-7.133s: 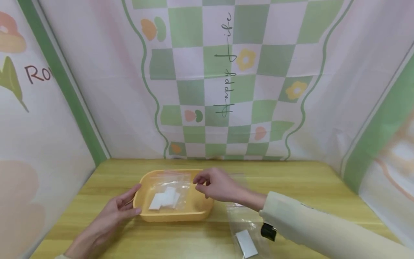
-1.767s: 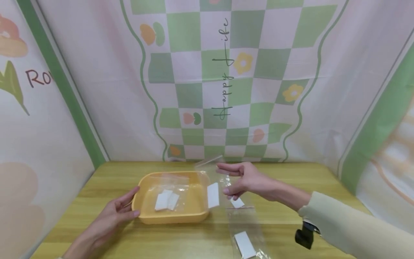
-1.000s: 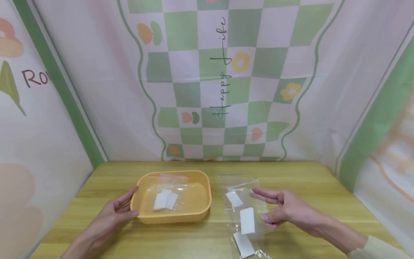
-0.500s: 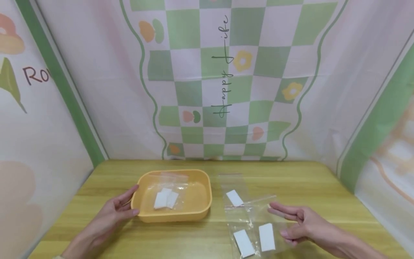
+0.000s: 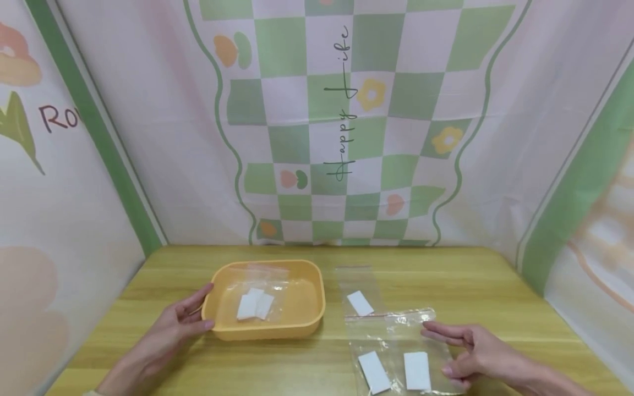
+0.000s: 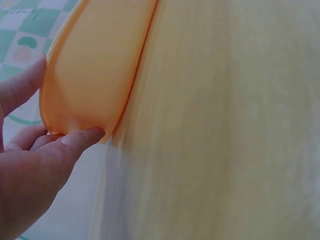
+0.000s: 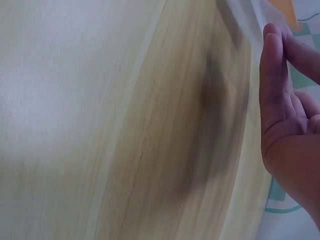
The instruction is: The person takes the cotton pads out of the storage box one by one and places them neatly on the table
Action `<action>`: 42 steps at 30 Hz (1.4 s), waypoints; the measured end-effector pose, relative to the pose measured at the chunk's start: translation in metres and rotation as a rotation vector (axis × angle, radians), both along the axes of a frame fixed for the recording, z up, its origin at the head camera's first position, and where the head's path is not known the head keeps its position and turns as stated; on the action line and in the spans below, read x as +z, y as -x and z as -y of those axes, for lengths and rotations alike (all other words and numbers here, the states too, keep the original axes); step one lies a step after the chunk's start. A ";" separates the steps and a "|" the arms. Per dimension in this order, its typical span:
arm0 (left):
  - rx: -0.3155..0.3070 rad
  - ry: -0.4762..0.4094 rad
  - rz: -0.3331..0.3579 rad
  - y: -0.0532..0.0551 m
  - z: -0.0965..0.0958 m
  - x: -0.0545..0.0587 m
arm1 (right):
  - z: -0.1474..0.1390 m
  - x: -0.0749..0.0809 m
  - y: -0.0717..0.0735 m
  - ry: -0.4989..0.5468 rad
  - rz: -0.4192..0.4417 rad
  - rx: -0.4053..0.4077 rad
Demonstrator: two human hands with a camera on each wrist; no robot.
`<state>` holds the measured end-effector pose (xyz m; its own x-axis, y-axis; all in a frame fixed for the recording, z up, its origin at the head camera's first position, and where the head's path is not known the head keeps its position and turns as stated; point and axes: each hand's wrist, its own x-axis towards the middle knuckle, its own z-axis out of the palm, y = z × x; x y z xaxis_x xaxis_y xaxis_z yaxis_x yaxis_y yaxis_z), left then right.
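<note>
My left hand (image 5: 173, 327) holds the left end of a yellow plastic tray (image 5: 267, 333), thumb at the front corner and fingers along the side. The left wrist view shows that thumb pressing on the tray's end. Inside the tray lie clear zip bags (image 5: 262, 275) with white rectangular pieces (image 5: 255, 304), overlapping. My right hand (image 5: 487, 355) pinches the right edge of a clear zip bag (image 5: 438, 349) holding one white piece (image 5: 417, 371). This bag overlaps another zip bag (image 5: 373, 374) on its left; a further zip bag (image 5: 359, 302) lies behind.
Everything is on a wood-grain table (image 5: 470, 280). A checkered cloth (image 5: 337, 137) with print hangs behind it, and printed cloth walls (image 5: 64, 220) stand at both sides. Bare wood shows between the tray and the bags.
My right hand, over the tray earlier, has carried a zip bag from the tray's right side rightward and down to the table. My left hand stays on the tray.
</note>
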<state>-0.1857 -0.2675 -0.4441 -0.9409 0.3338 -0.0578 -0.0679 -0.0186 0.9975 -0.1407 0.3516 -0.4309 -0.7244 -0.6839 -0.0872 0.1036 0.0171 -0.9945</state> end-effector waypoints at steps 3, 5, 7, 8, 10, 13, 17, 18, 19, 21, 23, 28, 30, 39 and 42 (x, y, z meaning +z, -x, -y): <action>-0.009 0.006 -0.007 0.000 0.000 -0.001 | -0.003 -0.002 0.000 -0.056 -0.066 -0.014; -0.015 0.005 -0.009 0.000 -0.001 -0.001 | -0.005 -0.004 0.000 -0.080 -0.107 -0.012; -0.018 0.004 -0.011 0.000 -0.001 -0.001 | -0.006 -0.004 0.000 -0.111 -0.134 -0.016; -0.018 0.004 -0.010 0.000 -0.001 -0.001 | -0.007 -0.004 0.000 -0.122 -0.141 -0.018; -0.013 0.004 -0.008 0.000 -0.002 0.000 | -0.008 -0.004 0.000 -0.146 -0.162 -0.021; -0.014 0.005 -0.008 0.000 -0.002 0.000 | -0.008 -0.005 0.000 -0.167 -0.175 -0.029; -0.033 0.002 -0.014 0.000 -0.001 0.000 | -0.007 -0.006 -0.002 -0.176 -0.178 -0.031; -0.036 0.001 -0.016 0.000 -0.001 0.000 | -0.007 -0.007 -0.002 -0.180 -0.187 -0.031; -0.040 -0.001 -0.017 0.000 -0.001 0.000 | -0.006 -0.007 -0.003 -0.186 -0.198 -0.031; -0.038 -0.001 -0.016 0.000 -0.001 0.001 | -0.005 -0.008 -0.004 -0.208 -0.209 -0.035; -0.032 0.000 -0.011 0.000 -0.001 0.002 | -0.004 -0.008 -0.006 -0.222 -0.218 -0.039; -0.011 0.011 0.004 -0.001 -0.001 0.003 | -0.003 -0.011 -0.008 -0.286 -0.296 -0.081; -0.006 0.015 0.004 -0.001 -0.001 0.003 | -0.003 -0.012 -0.010 -0.324 -0.353 -0.106; -0.020 0.020 0.002 0.000 0.000 0.003 | -0.009 -0.019 -0.010 -0.437 -0.598 -0.168; -0.021 0.022 0.002 0.000 0.001 0.003 | -0.008 -0.019 -0.011 -0.494 -0.648 -0.189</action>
